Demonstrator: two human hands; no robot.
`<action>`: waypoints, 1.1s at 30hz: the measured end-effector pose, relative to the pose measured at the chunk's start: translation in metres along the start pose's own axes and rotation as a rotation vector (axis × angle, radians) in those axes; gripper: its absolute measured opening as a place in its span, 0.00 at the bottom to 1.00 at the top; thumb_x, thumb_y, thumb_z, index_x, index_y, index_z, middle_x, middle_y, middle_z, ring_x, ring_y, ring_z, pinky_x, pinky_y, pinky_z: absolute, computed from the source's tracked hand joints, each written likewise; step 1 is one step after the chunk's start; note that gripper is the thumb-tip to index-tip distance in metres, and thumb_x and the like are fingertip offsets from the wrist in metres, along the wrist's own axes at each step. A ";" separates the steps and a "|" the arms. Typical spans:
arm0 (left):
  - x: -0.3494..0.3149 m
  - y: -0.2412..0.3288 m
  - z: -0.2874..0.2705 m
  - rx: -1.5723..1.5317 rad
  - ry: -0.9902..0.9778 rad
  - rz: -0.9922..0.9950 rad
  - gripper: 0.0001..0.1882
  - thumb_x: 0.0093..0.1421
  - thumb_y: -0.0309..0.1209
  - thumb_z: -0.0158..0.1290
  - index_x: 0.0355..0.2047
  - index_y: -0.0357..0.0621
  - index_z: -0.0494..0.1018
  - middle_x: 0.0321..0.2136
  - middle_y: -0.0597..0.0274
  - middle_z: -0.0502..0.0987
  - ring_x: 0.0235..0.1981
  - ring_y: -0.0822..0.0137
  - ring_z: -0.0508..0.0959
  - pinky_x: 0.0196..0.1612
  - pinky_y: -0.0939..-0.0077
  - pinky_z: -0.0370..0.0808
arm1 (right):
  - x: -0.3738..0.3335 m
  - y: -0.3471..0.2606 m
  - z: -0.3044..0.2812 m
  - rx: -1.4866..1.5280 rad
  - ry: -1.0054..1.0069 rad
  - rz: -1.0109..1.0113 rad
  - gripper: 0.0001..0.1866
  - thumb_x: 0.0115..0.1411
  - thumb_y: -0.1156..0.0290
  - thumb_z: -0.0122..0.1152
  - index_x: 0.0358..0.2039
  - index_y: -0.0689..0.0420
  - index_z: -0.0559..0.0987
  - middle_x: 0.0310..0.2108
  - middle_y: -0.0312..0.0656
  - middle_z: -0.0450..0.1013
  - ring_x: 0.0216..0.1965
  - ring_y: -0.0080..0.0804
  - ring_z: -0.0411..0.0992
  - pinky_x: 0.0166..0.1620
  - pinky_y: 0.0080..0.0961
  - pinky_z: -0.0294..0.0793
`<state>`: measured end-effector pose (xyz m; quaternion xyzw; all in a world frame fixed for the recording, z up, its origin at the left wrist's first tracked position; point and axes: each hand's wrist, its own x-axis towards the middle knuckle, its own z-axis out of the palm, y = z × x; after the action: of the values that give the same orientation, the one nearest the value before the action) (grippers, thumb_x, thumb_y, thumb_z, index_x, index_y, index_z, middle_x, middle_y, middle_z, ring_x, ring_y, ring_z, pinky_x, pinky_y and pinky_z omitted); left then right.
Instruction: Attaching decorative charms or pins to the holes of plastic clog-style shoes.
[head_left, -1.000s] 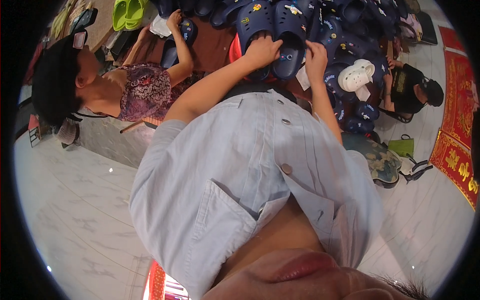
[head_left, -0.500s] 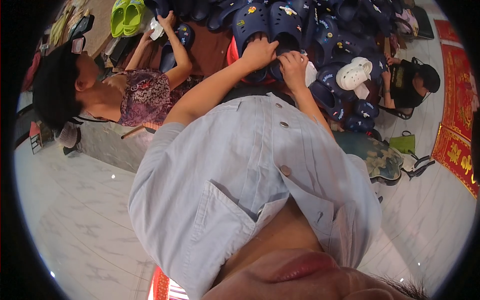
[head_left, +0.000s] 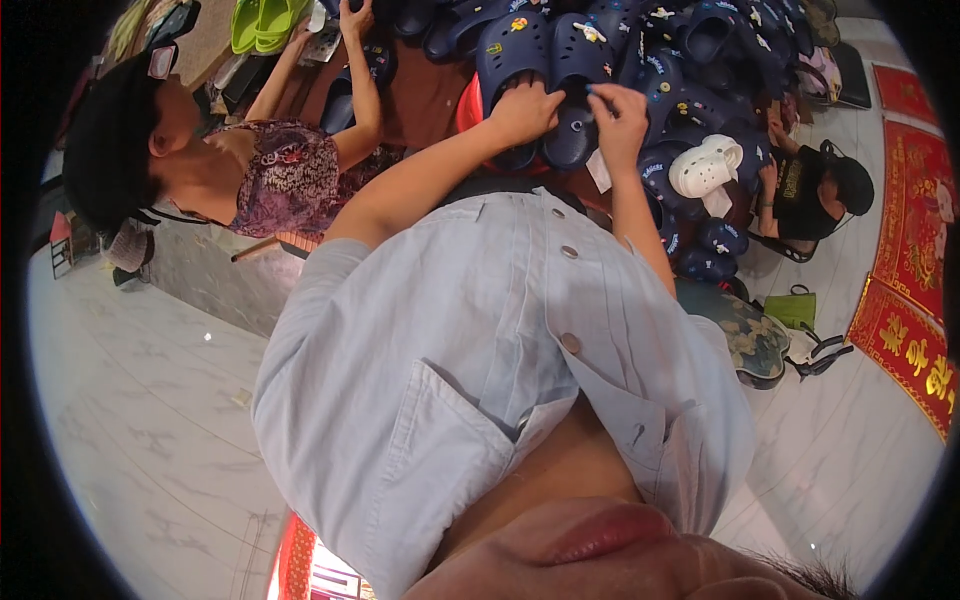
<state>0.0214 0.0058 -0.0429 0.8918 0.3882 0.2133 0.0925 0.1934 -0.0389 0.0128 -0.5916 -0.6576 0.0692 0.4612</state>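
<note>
The person wears a pale blue short-sleeved shirt (head_left: pixel 480 340) with round metal snap buttons (head_left: pixel 571 343) down its front, a patch chest pocket (head_left: pixel 440 440), and bare forearms below the sleeves.

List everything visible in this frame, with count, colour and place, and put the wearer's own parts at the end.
Navy clogs: a heap too many to count, dark blue with small charms, across the top.
White clog: one, white, right of the heap.
Green sandals: a pair, lime green, top left.
Paper tag: one, white, below the right hand.
Co-worker in patterned top: one, purple floral, at left, reaching up to the heap.
Person in black: one, seated at right.
Red mats: several, red with gold, right edge.
Green bag: one, on the floor at right.
Floor: pale marble tile.
Shirt: one, light blue, buttoned, centre.
Left hand: on a navy clog.
Right hand: at the same clog, fingers pinched.
</note>
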 end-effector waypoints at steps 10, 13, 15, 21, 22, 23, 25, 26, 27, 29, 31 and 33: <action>0.004 0.003 -0.001 -0.008 -0.044 -0.003 0.20 0.52 0.37 0.54 0.46 0.49 0.74 0.32 0.44 0.73 0.35 0.47 0.77 0.33 0.55 0.78 | 0.077 0.058 0.040 -0.092 -0.132 -0.057 0.09 0.48 0.71 0.67 0.32 0.54 0.83 0.34 0.39 0.76 0.39 0.38 0.70 0.44 0.32 0.69; 0.001 0.002 -0.001 -0.028 -0.042 -0.016 0.20 0.52 0.38 0.54 0.46 0.50 0.73 0.31 0.44 0.73 0.34 0.47 0.77 0.32 0.55 0.78 | 0.081 0.055 0.050 -0.125 -0.193 -0.156 0.08 0.48 0.71 0.67 0.31 0.54 0.83 0.33 0.38 0.76 0.39 0.40 0.70 0.44 0.33 0.70; 0.001 0.002 -0.001 -0.020 -0.022 -0.012 0.19 0.52 0.38 0.54 0.45 0.50 0.74 0.31 0.44 0.73 0.34 0.47 0.77 0.32 0.55 0.78 | 0.083 0.056 0.050 -0.267 -0.280 -0.269 0.07 0.48 0.71 0.66 0.30 0.53 0.83 0.31 0.36 0.75 0.40 0.38 0.70 0.44 0.32 0.69; 0.001 0.001 0.000 -0.015 0.019 0.013 0.17 0.51 0.37 0.55 0.42 0.50 0.74 0.31 0.45 0.73 0.33 0.47 0.77 0.31 0.56 0.78 | 0.086 0.056 0.049 -0.419 -0.397 -0.402 0.07 0.53 0.70 0.60 0.31 0.50 0.84 0.33 0.34 0.74 0.41 0.36 0.70 0.43 0.32 0.69; 0.001 0.001 0.000 -0.006 0.024 0.017 0.17 0.50 0.37 0.55 0.41 0.50 0.74 0.31 0.45 0.73 0.33 0.47 0.77 0.31 0.56 0.78 | 0.085 0.056 0.048 -0.419 -0.399 -0.400 0.07 0.53 0.70 0.60 0.31 0.50 0.84 0.33 0.34 0.74 0.41 0.36 0.70 0.43 0.32 0.69; 0.002 0.001 0.000 -0.007 0.023 0.018 0.17 0.50 0.37 0.55 0.41 0.50 0.74 0.31 0.45 0.73 0.33 0.47 0.77 0.31 0.56 0.78 | 0.084 0.057 0.046 -0.424 -0.411 -0.383 0.08 0.54 0.70 0.59 0.33 0.49 0.84 0.34 0.34 0.74 0.42 0.36 0.69 0.44 0.33 0.69; 0.003 0.001 0.000 -0.022 0.027 0.021 0.17 0.51 0.38 0.55 0.41 0.50 0.74 0.31 0.45 0.73 0.34 0.47 0.77 0.31 0.56 0.78 | 0.083 0.059 0.045 -0.429 -0.424 -0.364 0.09 0.55 0.71 0.57 0.34 0.48 0.84 0.35 0.34 0.74 0.43 0.36 0.69 0.44 0.33 0.69; 0.003 0.000 0.002 -0.023 0.025 0.022 0.17 0.51 0.38 0.55 0.41 0.50 0.74 0.31 0.45 0.73 0.34 0.47 0.77 0.31 0.56 0.78 | 0.082 0.060 0.044 -0.437 -0.432 -0.349 0.11 0.55 0.72 0.57 0.36 0.46 0.84 0.36 0.34 0.73 0.44 0.37 0.68 0.45 0.34 0.69; 0.003 0.000 0.003 -0.024 0.030 0.020 0.17 0.51 0.38 0.55 0.41 0.50 0.74 0.31 0.44 0.73 0.34 0.47 0.77 0.31 0.56 0.78 | 0.082 0.061 0.043 -0.445 -0.440 -0.334 0.12 0.55 0.72 0.56 0.37 0.45 0.84 0.38 0.35 0.73 0.45 0.37 0.68 0.46 0.35 0.69; 0.003 -0.001 0.003 -0.026 0.033 0.021 0.17 0.51 0.38 0.55 0.41 0.50 0.74 0.31 0.44 0.73 0.34 0.47 0.77 0.31 0.56 0.78 | 0.083 0.063 0.041 -0.459 -0.459 -0.304 0.14 0.56 0.73 0.55 0.38 0.43 0.84 0.39 0.35 0.73 0.46 0.38 0.67 0.48 0.35 0.68; 0.003 0.000 0.001 -0.027 0.028 0.015 0.18 0.51 0.38 0.55 0.42 0.49 0.74 0.31 0.44 0.73 0.35 0.46 0.77 0.32 0.55 0.78 | 0.083 0.064 0.040 -0.473 -0.476 -0.274 0.15 0.56 0.74 0.54 0.39 0.42 0.84 0.40 0.36 0.72 0.46 0.39 0.67 0.49 0.36 0.68; 0.004 -0.001 0.001 -0.025 -0.003 0.005 0.18 0.51 0.38 0.55 0.42 0.50 0.74 0.32 0.43 0.73 0.36 0.45 0.77 0.33 0.55 0.77 | 0.086 0.060 0.041 -0.490 -0.520 -0.225 0.16 0.57 0.74 0.53 0.40 0.41 0.84 0.40 0.37 0.72 0.47 0.40 0.67 0.51 0.36 0.68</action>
<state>0.0233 0.0096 -0.0428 0.8917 0.3833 0.2172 0.1038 0.2192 0.0690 -0.0035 -0.5713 -0.8106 0.0067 0.1285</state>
